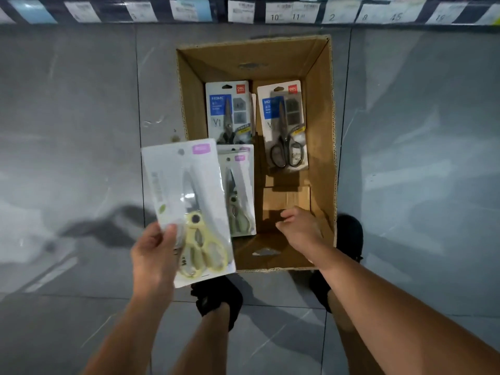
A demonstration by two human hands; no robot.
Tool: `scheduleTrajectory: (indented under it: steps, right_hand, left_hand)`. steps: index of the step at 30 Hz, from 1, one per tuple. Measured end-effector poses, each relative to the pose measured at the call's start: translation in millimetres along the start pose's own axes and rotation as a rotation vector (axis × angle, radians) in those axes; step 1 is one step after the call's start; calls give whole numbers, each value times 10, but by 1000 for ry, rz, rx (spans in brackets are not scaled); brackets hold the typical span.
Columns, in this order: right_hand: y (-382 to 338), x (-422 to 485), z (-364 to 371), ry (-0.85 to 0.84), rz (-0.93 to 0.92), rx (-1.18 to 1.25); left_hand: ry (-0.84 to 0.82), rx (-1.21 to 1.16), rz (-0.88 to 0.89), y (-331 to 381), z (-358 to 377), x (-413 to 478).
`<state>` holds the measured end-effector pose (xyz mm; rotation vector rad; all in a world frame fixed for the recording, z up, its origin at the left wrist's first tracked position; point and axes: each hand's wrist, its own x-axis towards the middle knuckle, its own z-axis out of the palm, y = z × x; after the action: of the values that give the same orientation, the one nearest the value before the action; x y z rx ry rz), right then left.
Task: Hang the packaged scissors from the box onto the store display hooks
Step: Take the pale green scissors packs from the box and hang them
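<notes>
Packaged scissors (pixel 189 201), yellow-handled, sat gripped in left hand (pixel 154 255); right hand (pixel 300 228) hung loose, empty, over box (pixel 324 131). Should keep it flat, hang hole (pixel 181 152) topmost, ready for hanging.

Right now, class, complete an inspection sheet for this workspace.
Surface: grey tiled floor; cardboard box stands on it.
Job's things: yellow-handled scissors pack held over the box's left edge; pale pack and two blue-labelled packs lie in the box.
Clutter: nothing seen.
Hands: left hand grips the yellow-handled scissors pack's left edge; right hand over the box, holding nothing.
Cables: nothing seen.
Surroundings: shelf edge with price tags at top; hooks not in view.
</notes>
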<state>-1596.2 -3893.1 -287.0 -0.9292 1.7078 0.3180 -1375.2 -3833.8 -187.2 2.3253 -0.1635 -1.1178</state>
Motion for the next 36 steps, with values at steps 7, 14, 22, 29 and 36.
scheduleTrajectory:
  steps: [7,14,22,29,36]
  right_hand:
    - [-318,549,647,-3,11,164]
    - [-296,828,1204,134,-2,268]
    - [-352,721,1329,248,-18,214]
    - [-521,626,1066,108,-11,381]
    - [-928,-551,-117,254,-157,352]
  left_hand:
    - [-19,1,8,-93,-476,312]
    - [-5,-70,-17,-256,-510,624]
    - [9,-224,-72,-275,-468,647]
    - [-6,-271,-67,-143,-537,577]
    - [-94,-298,-92,541,-850,45]
